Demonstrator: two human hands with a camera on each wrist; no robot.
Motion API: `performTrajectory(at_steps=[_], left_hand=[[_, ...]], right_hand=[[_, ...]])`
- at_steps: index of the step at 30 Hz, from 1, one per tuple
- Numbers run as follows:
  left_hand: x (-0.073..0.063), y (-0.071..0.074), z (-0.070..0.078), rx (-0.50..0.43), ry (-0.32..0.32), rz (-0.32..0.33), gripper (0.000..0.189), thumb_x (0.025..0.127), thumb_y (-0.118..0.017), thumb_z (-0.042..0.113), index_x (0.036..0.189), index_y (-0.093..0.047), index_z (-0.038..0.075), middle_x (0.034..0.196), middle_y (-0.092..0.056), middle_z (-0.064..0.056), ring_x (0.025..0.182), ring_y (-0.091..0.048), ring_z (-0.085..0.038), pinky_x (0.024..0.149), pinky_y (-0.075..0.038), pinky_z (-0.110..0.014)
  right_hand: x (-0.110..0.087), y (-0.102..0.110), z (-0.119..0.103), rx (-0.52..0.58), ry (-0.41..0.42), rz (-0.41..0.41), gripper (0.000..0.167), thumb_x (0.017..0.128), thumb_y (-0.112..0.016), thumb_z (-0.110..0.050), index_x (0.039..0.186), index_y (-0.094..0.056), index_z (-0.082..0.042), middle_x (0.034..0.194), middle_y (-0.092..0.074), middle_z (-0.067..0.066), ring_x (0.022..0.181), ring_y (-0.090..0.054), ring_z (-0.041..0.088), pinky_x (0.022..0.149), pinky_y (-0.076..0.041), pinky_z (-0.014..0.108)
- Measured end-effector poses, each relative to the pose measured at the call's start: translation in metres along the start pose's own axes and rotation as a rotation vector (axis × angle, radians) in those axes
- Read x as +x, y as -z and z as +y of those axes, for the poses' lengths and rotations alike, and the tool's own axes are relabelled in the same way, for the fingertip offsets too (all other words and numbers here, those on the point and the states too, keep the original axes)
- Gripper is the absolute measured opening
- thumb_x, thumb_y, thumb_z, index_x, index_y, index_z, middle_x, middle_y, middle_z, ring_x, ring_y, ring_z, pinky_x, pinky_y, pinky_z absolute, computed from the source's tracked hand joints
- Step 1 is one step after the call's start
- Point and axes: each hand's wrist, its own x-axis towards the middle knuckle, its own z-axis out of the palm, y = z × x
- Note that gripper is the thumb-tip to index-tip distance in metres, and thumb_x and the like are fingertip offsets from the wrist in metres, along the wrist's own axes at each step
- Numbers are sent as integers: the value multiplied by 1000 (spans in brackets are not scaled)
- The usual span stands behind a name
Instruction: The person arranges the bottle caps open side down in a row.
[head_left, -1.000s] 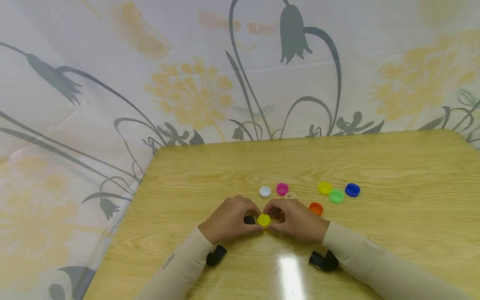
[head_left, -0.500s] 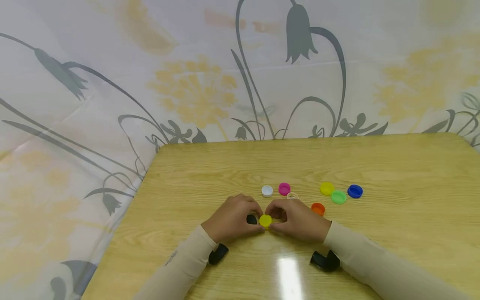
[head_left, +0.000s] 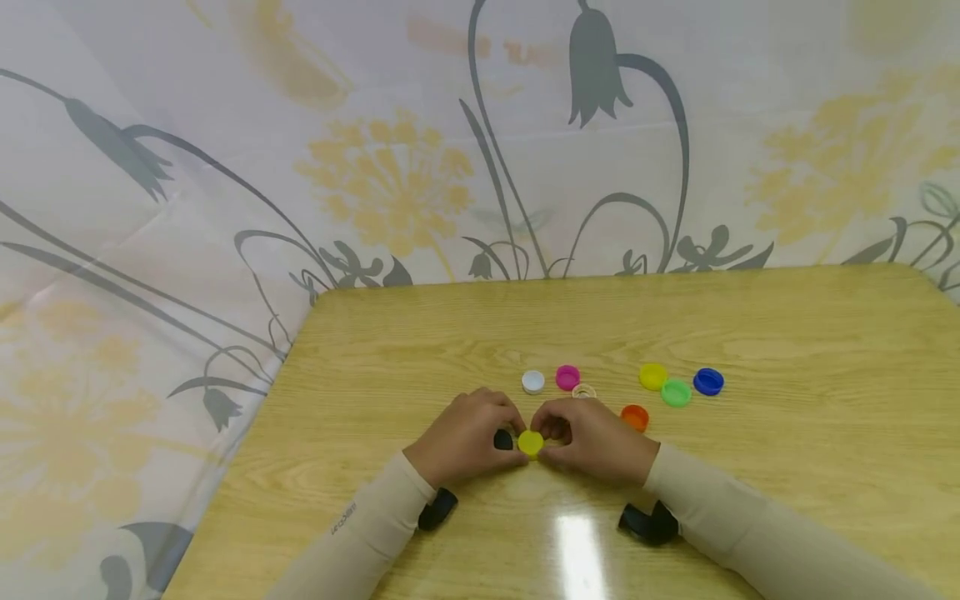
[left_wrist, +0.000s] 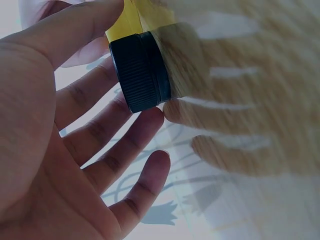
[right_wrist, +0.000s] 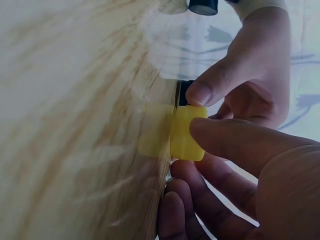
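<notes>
Between my two hands stands a small yellow bottle cap on the wooden table, close to the middle of the head view; from the side its yellow body looks tall. My left hand pinches its left side with thumb and index finger. From the opposite side my right hand pinches it too, its thumb lying along the near face in the right wrist view. Inside the curve of my left hand, beside the yellow cap, sits a black ribbed cap; its far side is hidden.
Beyond my hands lie a white cap, a pink cap, a pale ring, an orange cap, another yellow cap, a green cap and a blue cap. Patterned cloth hangs behind the table.
The head view has shifted slightly. Both hands keep their grip on the yellow cap, and the other caps stay where they were.
</notes>
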Motion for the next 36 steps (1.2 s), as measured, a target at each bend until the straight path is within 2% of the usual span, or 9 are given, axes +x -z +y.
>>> performTrajectory(at_steps=[12, 36], left_hand=[[-1, 0, 4, 137, -26, 5, 31, 85, -78, 44, 106, -75, 21, 108, -71, 7, 102, -63, -13, 86, -51, -37], [-3, 0, 6, 175, -35, 23, 32, 85, -79, 44, 107, -75, 21, 109, -71, 6, 103, -64, -14, 84, -50, -35]], right_hand=[[0, -2, -1, -14, -2, 1, 20, 87, -78, -13, 104, -68, -10, 91, -65, -6, 82, -59, 7, 76, -53, 22], [0, -1, 1, -13, 3, -6, 20, 87, -77, -15, 104, -67, -12, 91, -64, -6, 82, -58, 7, 76, -52, 24]])
